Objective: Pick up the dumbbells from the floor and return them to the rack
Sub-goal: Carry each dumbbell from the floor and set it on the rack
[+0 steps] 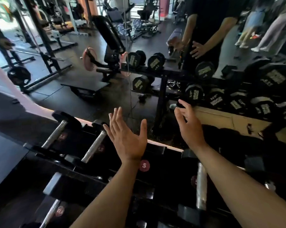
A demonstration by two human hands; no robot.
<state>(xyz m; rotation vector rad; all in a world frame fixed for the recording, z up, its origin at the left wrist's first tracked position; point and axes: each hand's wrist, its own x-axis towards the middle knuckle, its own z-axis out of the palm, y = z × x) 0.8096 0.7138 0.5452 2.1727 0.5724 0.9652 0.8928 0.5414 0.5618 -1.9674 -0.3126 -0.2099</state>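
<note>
- Left hand [127, 139]: held empty above the dumbbell rack [106, 183], fingers spread.
- Right hand [188, 127]: raised at 3 o'clock of the left, fingers apart, nothing gripped.
- Dumbbells [93, 146]: seated on the rack, chrome handles shown at 9 o'clock of the left hand.
- Mirror [155, 46]: both hands reflected at 12 o'clock.

Black dumbbells [89, 146], chrome handles; pinkish round label [144, 165], white "5"; rack [162, 89] apparently black.
</note>
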